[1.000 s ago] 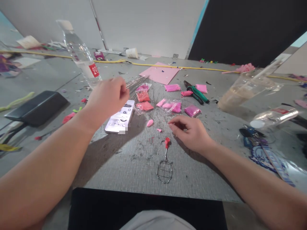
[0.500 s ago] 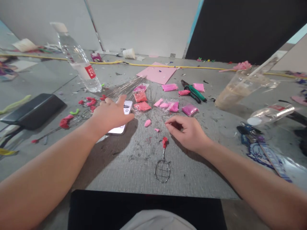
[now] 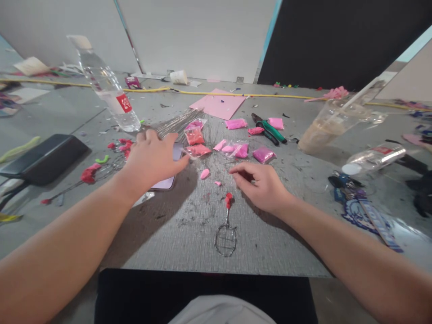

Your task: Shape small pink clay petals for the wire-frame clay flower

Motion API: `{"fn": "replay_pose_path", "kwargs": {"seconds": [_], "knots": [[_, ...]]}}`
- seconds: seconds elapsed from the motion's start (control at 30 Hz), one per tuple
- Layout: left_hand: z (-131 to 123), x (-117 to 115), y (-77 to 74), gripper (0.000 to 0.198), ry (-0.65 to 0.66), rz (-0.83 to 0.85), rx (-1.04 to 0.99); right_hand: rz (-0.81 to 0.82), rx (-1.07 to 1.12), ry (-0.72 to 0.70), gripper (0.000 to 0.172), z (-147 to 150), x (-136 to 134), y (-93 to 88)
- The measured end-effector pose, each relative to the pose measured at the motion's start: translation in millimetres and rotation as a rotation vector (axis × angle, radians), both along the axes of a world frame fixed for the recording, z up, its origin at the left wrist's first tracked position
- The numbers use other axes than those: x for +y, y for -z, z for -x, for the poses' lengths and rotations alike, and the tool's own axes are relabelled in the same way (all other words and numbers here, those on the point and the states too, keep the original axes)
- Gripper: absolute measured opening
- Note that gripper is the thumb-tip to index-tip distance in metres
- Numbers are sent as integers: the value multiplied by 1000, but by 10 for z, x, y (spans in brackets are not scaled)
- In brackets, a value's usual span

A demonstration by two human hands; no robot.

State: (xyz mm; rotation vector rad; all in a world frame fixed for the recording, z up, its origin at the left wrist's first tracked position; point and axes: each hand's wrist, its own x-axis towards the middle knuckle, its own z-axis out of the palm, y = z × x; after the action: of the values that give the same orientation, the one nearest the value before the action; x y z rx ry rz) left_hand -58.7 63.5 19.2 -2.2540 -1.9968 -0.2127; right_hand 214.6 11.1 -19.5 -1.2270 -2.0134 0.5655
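Left hand (image 3: 153,155), fingers spread, over a phone (image 3: 165,182); right hand (image 3: 263,185), fingers curled, pinch unclear, near two pink lumps (image 3: 204,173); a red-tipped wire racket (image 3: 227,217) lies between the forearms (image 3: 320,227), well apart from both; its loop nears the front edge of the desk (image 3: 276,252).

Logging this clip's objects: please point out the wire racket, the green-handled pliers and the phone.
Wire racket (image 3: 227,218): head view, on its twisted shaft.
Green-handled pliers (image 3: 273,131): head view, on a green handle.
Phone (image 3: 167,183): head view, on its uncovered near end.
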Motion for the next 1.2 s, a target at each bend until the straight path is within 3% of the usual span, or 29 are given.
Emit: {"fn": "replay_pose_path", "kwargs": {"seconds": [0.07, 0.13, 0.23, 0.27, 0.37, 0.43, 0.57, 0.7, 0.8, 1.0, 1.2], "knots": [[-104, -72, -7, 57, 231, -111, -76, 31, 32, 0, 20, 2, -10, -7], [-200, -136, 26, 52, 463, -55, -108, 66, 73, -25, 22, 10, -24, -22], [-280, -179, 128, 34, 591, 31, -64, 116, 112, -34, 17, 19, -54, -61], [-288, -177, 163, 27, 602, 53, -64, 115, 104, -12, 16, 18, -64, -75], [-286, -143, 229, 17, 615, 99, -135, 31, 45, 54, 44, 1, -77, -101], [-283, -125, 231, 16, 644, 87, -246, -31, 24, 54, 50, -13, -63, -94], [-332, -185, 166, 19, 640, 112, -593, -44, 64, 30, 21, -19, -11, -39], [-452, -336, 100, 23, 521, 360, -998, -170, 73, 17, 17, -2, -8, -28], [-521, -411, 86, 23, 472, 491, -1189, -276, 76, -74, 13, 16, -47, -60], [-536, -410, 122, 20, 413, 583, -1309, -360, 25, -146, 12, 50, -100, -85], [-524, -394, 131, 22, 435, 549, -1220, -347, 10, -148, 13, 58, -106, -85]]}}
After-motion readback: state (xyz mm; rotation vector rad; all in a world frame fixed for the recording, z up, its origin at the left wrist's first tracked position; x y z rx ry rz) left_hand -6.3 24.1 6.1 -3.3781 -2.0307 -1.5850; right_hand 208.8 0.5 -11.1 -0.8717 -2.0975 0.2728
